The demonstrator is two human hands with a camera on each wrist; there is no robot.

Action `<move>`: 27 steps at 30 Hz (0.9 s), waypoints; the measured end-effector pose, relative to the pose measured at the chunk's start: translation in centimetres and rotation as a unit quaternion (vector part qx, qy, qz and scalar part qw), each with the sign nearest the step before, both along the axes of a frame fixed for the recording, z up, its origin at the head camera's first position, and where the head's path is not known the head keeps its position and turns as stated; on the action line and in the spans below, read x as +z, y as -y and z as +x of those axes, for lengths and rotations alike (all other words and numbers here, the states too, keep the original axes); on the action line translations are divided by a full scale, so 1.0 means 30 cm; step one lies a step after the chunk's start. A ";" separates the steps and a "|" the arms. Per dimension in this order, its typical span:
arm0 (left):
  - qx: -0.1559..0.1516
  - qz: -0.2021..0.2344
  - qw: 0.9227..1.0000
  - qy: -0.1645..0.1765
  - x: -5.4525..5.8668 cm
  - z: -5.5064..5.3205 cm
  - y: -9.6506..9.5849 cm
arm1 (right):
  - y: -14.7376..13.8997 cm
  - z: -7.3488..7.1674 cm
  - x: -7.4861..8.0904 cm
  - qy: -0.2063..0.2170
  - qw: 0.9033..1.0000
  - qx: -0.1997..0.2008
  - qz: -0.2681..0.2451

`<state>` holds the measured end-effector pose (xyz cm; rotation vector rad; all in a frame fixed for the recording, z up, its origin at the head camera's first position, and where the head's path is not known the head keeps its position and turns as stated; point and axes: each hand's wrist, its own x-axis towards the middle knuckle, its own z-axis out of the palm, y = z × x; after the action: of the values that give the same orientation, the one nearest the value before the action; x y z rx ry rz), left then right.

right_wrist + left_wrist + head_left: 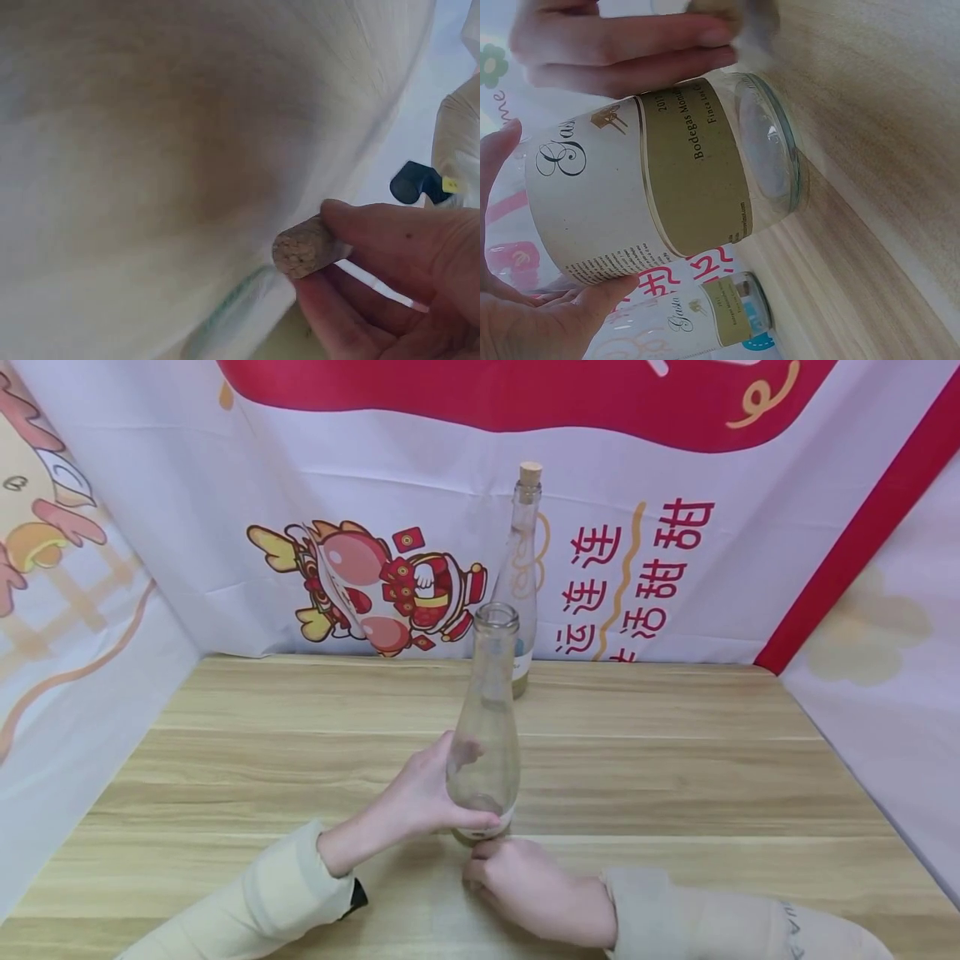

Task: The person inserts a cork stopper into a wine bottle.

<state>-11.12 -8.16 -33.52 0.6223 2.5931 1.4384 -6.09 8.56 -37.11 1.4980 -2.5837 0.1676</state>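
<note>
A clear, uncorked glass bottle (487,718) stands upright near the middle of the table. My left hand (408,797) grips its lower body from the left, thumb across the front. The left wrist view shows its white and olive label (690,165) and its base close to the wood. Just in front of that base, my right hand (536,889) pinches a short cork (304,247) between thumb and fingers. The cork is low over the tabletop, apart from the bottle's mouth. Farther back stands a second bottle (525,610) with a cork (530,477) in its neck.
The wood-grain table (675,760) reaches back to a white and red printed cloth (420,452). Similar cloth hangs along the left and right sides. The second bottle is close to the back cloth, partly behind the gripped one in the head view.
</note>
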 end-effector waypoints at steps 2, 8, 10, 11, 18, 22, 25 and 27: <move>0.000 0.000 1.000 0.001 0.000 0.000 0.001 | -0.014 -0.006 0.010 0.018 0.999 0.010 -0.033; 0.001 -0.002 1.000 -0.007 -0.001 0.001 0.000 | -0.067 -0.017 0.053 0.037 0.997 0.016 -0.068; -0.001 -0.005 1.000 -0.017 -0.001 0.002 -0.002 | -0.086 -0.022 0.065 0.035 0.998 0.001 -0.050; -0.001 -0.008 1.000 -0.021 -0.002 0.002 -0.003 | -0.095 -0.025 0.068 0.035 0.999 -0.007 -0.041; 0.003 -0.012 1.000 -0.016 -0.001 0.001 -0.003 | -0.154 -0.079 0.083 0.052 0.997 -0.056 -0.021; 0.007 -0.020 1.000 -0.014 -0.002 0.000 -0.003 | -0.178 -0.112 0.115 0.072 0.993 -0.081 -0.047; 0.010 -0.022 1.000 -0.011 -0.003 0.001 -0.004 | -0.188 -0.135 0.145 0.069 0.990 -0.092 -0.077; 0.010 -0.020 1.000 -0.008 -0.003 0.001 -0.004 | -0.192 -0.150 0.166 0.065 0.988 -0.098 -0.100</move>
<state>-11.09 -8.05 -33.61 0.6069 2.6397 1.3900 -10.59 14.32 -32.13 1.1936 -2.7003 0.5010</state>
